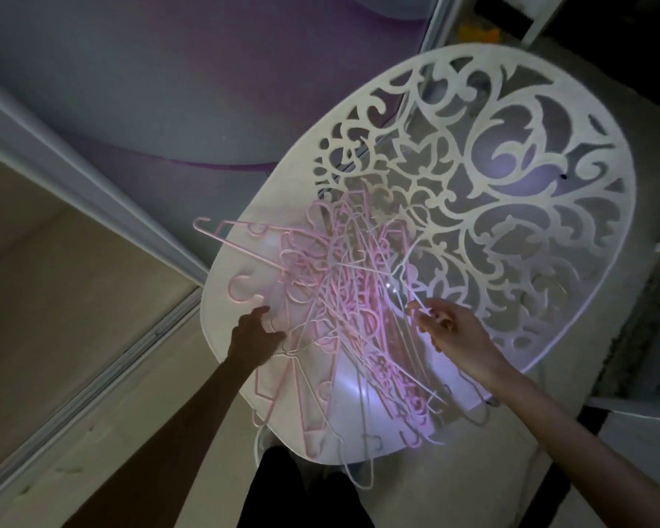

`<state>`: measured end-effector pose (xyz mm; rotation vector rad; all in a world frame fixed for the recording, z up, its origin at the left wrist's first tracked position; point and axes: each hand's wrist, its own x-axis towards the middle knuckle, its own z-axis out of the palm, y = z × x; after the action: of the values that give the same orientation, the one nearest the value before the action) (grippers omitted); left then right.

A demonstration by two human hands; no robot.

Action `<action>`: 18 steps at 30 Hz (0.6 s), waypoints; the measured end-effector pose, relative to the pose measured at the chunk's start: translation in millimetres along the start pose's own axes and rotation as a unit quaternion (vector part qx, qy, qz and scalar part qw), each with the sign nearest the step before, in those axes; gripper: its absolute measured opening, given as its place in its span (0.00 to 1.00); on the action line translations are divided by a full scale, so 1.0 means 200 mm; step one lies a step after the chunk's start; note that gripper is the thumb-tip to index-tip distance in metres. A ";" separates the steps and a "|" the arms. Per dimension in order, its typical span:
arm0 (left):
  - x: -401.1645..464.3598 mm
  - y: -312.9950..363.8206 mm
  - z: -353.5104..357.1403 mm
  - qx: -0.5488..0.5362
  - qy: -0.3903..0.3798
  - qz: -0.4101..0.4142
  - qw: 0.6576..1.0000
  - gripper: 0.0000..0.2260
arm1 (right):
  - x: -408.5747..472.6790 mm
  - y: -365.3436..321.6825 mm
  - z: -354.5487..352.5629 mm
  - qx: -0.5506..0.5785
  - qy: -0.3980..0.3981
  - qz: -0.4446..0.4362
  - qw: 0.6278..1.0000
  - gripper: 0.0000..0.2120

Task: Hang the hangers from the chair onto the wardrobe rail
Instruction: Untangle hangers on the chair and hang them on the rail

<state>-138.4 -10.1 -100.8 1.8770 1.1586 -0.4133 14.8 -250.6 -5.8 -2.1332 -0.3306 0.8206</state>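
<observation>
Hangers (343,318), pink and white plastic, lie in a tangled heap on the seat of a white chair (229,299) w/ a cut-out scroll back; a few hooks and shoulders poke over the near and left seat edges. Light is dim.

Right hand (450,333) is at the heap's right side, thumb and fingertips pinching a thin white hanger (408,287) arm that runs up and left from the fingers, back into the pile. Left hand (254,335) is at the heap's left edge, fingers curled down onto or around a pale hanger there; can't tell if it truly grips, too dark.

Most long axes run roughly near-to-far along the seat, hooks mixed both ways, so nothing lies free. Right hand looks nearer to a liftable piece, since its white hanger sits on top. Judging by this, sorting has barely begun: whole pile is on the chair, none hung. Wardrobe rail isn't in view; sliding-door track (103,371) runs along the floor on the left. Pulling up and right should free the pinched one, though neighbours may snag.
</observation>
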 end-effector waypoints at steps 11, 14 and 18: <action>-0.01 -0.29 -0.04 -0.128 -0.027 -0.140 0.981 0.26 | 0.24 -0.17 0.29 0.129 0.015 0.051 0.990 0.06; 0.00 -0.28 -0.02 -0.174 0.029 -0.168 0.970 0.22 | 0.19 -0.08 0.24 0.123 -0.012 0.083 0.989 0.08; 0.01 -0.30 -0.06 -0.125 0.111 -0.145 0.975 0.17 | 0.14 0.00 0.15 0.153 0.045 0.068 0.985 0.12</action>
<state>-190.7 11.7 -125.1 1.5679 1.5681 -0.2052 16.8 -219.3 -31.1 -1.9110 -0.0094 0.7939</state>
